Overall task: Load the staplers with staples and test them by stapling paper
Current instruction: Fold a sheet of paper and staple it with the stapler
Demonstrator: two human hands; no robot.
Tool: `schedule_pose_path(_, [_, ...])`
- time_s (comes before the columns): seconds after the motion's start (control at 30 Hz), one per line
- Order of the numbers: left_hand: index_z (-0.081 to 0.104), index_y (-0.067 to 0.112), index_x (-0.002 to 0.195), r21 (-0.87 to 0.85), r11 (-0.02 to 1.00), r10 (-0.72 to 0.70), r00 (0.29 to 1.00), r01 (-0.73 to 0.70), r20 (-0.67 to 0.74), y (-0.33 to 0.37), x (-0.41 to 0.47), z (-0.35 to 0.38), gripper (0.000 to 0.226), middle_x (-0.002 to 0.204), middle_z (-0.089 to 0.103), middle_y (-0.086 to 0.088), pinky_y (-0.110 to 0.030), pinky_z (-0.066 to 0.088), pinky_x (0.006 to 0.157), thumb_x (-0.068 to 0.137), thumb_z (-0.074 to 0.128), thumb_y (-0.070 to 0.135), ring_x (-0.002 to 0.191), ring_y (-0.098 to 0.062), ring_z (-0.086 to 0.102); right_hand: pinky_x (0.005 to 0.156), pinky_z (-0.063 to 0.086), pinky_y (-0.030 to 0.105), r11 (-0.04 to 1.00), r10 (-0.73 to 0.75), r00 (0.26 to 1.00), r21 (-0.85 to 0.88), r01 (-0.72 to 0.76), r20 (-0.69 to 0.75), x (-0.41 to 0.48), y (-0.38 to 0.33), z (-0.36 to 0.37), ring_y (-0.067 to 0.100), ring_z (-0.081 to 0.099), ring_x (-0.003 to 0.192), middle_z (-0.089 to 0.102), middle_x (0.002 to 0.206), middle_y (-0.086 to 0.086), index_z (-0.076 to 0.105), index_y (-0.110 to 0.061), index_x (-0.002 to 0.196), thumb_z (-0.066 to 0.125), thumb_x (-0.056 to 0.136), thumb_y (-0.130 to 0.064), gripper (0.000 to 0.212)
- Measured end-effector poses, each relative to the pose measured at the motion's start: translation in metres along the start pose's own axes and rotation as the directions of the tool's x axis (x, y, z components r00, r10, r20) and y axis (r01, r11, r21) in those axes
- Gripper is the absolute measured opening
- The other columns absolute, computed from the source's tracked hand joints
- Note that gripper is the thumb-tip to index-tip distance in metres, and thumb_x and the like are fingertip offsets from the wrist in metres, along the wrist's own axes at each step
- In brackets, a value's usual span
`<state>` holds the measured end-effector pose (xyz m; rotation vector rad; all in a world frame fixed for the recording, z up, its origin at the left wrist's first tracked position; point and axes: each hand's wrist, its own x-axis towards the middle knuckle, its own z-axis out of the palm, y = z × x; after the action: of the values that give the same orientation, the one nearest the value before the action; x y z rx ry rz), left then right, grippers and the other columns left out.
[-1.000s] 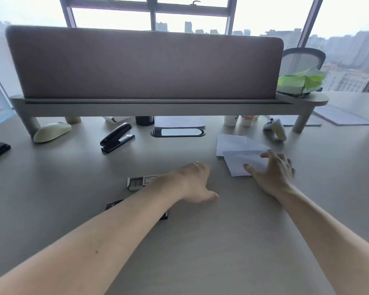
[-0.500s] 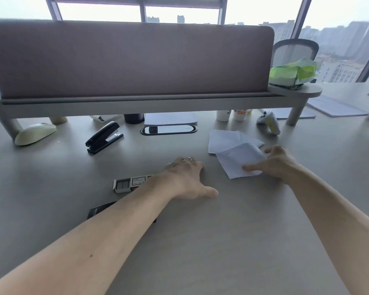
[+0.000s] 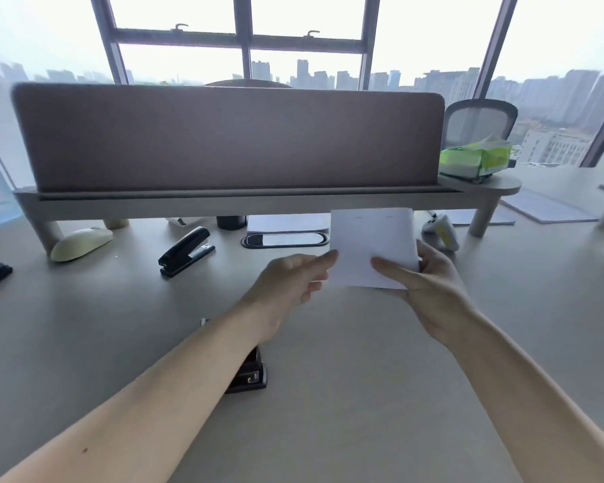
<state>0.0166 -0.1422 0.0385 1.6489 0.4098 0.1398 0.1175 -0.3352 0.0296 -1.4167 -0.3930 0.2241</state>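
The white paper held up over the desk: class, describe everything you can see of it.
The white paper is a plain, thin, roughly square piece, held up off the desk and facing the camera. Two short faint marks sit near its top edge, possibly staples. The right hand pinches its lower right part, thumb in front. The left hand reaches its lower left edge, fingertips at or just touching it.
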Motion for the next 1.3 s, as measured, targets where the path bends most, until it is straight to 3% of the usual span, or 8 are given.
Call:
schedule_pose_path(0.2, [0.081,0.010,0.092,-0.005,0.982,0.187,0.973,-0.189,-0.137,-0.001,-0.038,-0.037,0.014,0.092,0.083,-0.002,-0.045,0.060,0.097,0.096,0.072,0.020,0.081,-0.016,0.079,0.077,0.062,0.027,0.988,0.048,0.980,0.136,-0.076,0.193,-0.030,-0.002,0.048,0.015,0.077,0.097,0.081,0.107,0.002,0.072,-0.013,0.118,0.086,0.064,-0.023,0.057])
schedule_pose_path(0.5, [0.073,-0.002,0.096,0.268,0.913,0.366,0.908,-0.308,-0.202,-0.034,-0.081,-0.095,0.038,0.071,0.067,-0.024,-0.024,0.042,0.063,0.093,0.073,0.036,0.056,-0.009,0.053,0.083,0.064,0.026,0.994,0.078,0.988,0.061,-0.087,0.131,-0.054,0.023,0.066,0.015,0.080,0.086,0.084,0.101,0.010,0.070,-0.011,0.121,0.076,0.092,-0.004,0.031])
schedule_pose_path(0.63, [0.074,0.012,0.096,0.321,0.900,0.393,0.867,-0.295,-0.305,-0.041,-0.084,-0.098,0.011,0.075,0.072,-0.013,-0.020,0.047,0.065,0.095,0.073,0.023,0.055,-0.006,0.058,0.076,0.063,0.019,0.996,0.068,0.992,0.056,-0.074,0.104,-0.058,0.030,0.074,0.010,0.078,0.077,0.084,0.089,0.005,0.071,-0.014,0.112,0.074,0.093,-0.002,0.023])
schedule_pose_path(0.77, [0.060,0.022,0.098,0.802,0.449,0.776,0.617,-0.394,-0.132,-0.042,-0.087,-0.090,0.028,0.090,0.065,0.010,-0.027,0.048,0.080,0.082,0.082,0.029,0.086,-0.015,0.061,0.075,0.062,0.017,0.997,0.058,0.996,0.040,-0.061,0.073,-0.054,0.035,0.078,0.009,0.080,0.074,0.085,0.087,0.004,0.071,-0.009,0.112,0.074,0.094,0.000,0.020])
schedule_pose_path(0.87, [0.069,0.021,0.099,0.922,0.035,0.773,0.596,-0.386,0.219,-0.035,-0.075,-0.073,0.035,0.093,0.069,0.005,-0.035,0.046,0.082,0.073,0.088,0.035,0.091,-0.022,0.064,0.071,0.062,0.017,0.999,0.034,0.997,0.025,-0.035,0.063,-0.047,0.033,0.085,0.012,0.080,0.073,0.084,0.084,0.003,0.070,-0.005,0.113,0.073,0.095,0.000,0.019])
schedule_pose_path(0.97, [0.072,0.018,0.081,0.936,-0.127,0.792,0.534,-0.328,0.295,-0.028,-0.058,-0.063,0.019,0.078,0.068,0.002,-0.036,0.050,0.068,0.071,0.088,0.013,0.078,-0.026,0.064,0.067,0.062,0.019,0.998,-0.003,0.998,0.058,-0.001,0.065,-0.041,0.029,0.090,0.018,0.081,0.073,0.083,0.081,0.005,0.071,-0.008,0.109,0.073,0.098,-0.012,0.012])
schedule_pose_path(1.2, [0.073,0.024,0.084,0.477,0.773,0.602,0.720,-0.418,-0.345,-0.015,-0.056,-0.069,0.010,0.072,0.072,0.014,-0.023,0.055,0.055,0.093,0.076,0.022,0.053,-0.008,0.067,0.087,0.062,0.041,0.977,0.041,0.998,0.209,-0.049,0.040,-0.036,0.037,0.082,0.027,0.080,0.095,0.080,0.107,0.011,0.073,-0.011,0.107,0.075,0.079,-0.063,0.059])
schedule_pose_path(1.3, [0.073,0.009,0.091,0.138,0.920,0.392,0.854,-0.367,-0.341,-0.014,-0.058,-0.069,0.004,0.068,0.073,0.003,-0.026,0.054,0.049,0.095,0.073,0.011,0.053,-0.014,0.068,0.104,0.057,0.041,0.993,0.016,0.996,0.115,-0.025,0.082,-0.041,0.047,0.083,0.018,0.074,0.116,0.077,0.124,-0.001,0.071,-0.018,0.122,0.079,0.083,-0.055,0.055])
